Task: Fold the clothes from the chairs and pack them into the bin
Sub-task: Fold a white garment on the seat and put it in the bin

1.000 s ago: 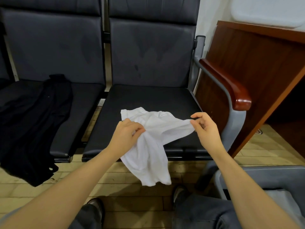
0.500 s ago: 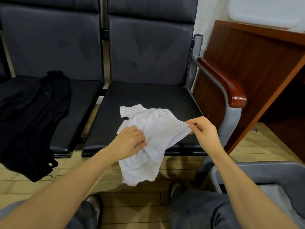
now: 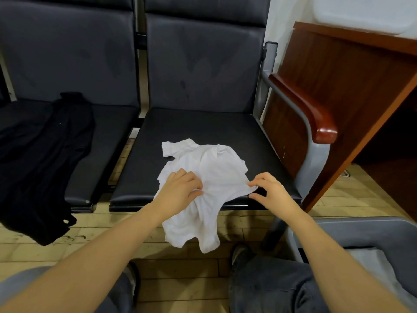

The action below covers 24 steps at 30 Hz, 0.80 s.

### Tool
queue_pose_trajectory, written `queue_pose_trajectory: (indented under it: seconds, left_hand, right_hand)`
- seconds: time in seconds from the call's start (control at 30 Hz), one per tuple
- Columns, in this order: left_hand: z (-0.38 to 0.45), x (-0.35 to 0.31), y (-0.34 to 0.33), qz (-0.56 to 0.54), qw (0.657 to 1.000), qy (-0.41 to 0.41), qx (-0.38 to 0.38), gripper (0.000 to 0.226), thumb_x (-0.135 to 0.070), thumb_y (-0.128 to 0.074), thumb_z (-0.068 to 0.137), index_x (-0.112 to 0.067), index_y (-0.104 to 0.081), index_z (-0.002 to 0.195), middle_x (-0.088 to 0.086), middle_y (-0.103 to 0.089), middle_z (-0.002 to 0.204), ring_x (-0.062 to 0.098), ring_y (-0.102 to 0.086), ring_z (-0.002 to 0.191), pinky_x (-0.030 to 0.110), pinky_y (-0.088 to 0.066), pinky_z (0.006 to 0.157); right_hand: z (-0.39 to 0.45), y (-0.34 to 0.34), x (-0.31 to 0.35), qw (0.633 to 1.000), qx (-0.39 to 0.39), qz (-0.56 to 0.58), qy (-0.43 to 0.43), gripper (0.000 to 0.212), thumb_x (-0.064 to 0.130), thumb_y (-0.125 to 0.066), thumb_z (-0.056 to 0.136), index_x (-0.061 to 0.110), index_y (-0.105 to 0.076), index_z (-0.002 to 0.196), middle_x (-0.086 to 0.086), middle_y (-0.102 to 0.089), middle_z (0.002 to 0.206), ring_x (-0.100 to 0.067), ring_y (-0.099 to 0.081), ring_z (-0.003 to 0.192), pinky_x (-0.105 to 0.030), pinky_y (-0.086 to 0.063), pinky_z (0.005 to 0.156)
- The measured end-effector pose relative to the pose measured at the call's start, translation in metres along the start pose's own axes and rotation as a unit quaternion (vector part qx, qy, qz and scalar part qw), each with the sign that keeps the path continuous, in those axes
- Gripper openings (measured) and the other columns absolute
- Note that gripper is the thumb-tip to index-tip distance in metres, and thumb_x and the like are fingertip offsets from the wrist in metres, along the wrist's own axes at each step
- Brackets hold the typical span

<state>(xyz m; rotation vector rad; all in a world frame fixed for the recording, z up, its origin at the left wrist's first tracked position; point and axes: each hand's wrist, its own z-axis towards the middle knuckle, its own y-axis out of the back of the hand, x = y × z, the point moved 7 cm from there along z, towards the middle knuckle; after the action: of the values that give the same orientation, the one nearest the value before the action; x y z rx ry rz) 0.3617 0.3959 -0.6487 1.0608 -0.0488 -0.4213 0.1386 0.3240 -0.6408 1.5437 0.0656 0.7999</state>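
Lower now than a second ago, the white T-shirt (image 3: 203, 177) has come down onto the front of the right-hand chair seat (image 3: 203, 132), and both hands have dropped with it. Its collar end lies flat on the black seat, one short sleeve sticking out to the upper left, and its long axis runs from there toward the camera, with the hem end spilling over the seat's front edge and hanging above the wooden floor (image 3: 90, 245). Left hand (image 3: 180, 193) has its grip bunched on the cloth near the middle, fingers curled into the fabric. Right hand (image 3: 269, 192) pinches the shirt's right edge between thumb and fingertips, pulling it out to a point. Off to the left, a black garment (image 3: 45, 159) drapes over the neighbouring seat and down its front. At lower right sits the grey bin (image 3: 361, 231), light cloth already inside.
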Motion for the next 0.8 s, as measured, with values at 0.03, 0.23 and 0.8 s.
queue_pose_trajectory:
  seconds: [0.03, 0.23, 0.8]
  left_hand:
    - [0.0, 0.002, -0.001, -0.009, 1.0, 0.001, 0.0, 0.036, -0.042, -0.039, 0.088, -0.02, -0.068, 0.083, -0.005, -0.061, 0.085, 0.017, -0.05, 0.075, 0.028, -0.031, 0.066]
    - [-0.002, 0.011, -0.002, -0.055, 0.998, 0.025, 0.008, 0.033, -0.043, -0.044, 0.089, -0.02, -0.068, 0.089, -0.005, -0.062, 0.092, 0.011, -0.04, 0.084, 0.027, -0.027, 0.073]
    - [-0.015, 0.024, 0.012, -0.036, 0.999, 0.024, -0.009, 0.034, -0.044, -0.043, 0.088, -0.023, -0.068, 0.081, -0.012, -0.064, 0.087, 0.003, -0.033, 0.082, 0.025, -0.02, 0.065]
  right_hand:
    - [0.0, 0.001, 0.001, 1.0, -0.015, -0.018, 0.006, 0.034, 0.019, -0.067, 0.087, 0.018, -0.062, 0.121, 0.005, -0.045, 0.122, -0.014, -0.043, 0.113, -0.024, -0.029, 0.1]
    - [0.003, -0.004, 0.016, 0.994, -0.026, -0.064, 0.079, 0.037, 0.026, -0.064, 0.089, 0.032, -0.056, 0.124, 0.015, -0.049, 0.128, -0.006, -0.039, 0.119, -0.019, -0.01, 0.095]
    - [-0.007, -0.01, 0.012, 0.983, -0.073, -0.124, 0.118, 0.029, 0.024, -0.073, 0.082, 0.026, -0.07, 0.111, 0.008, -0.064, 0.107, -0.016, -0.057, 0.101, -0.024, -0.012, 0.081]
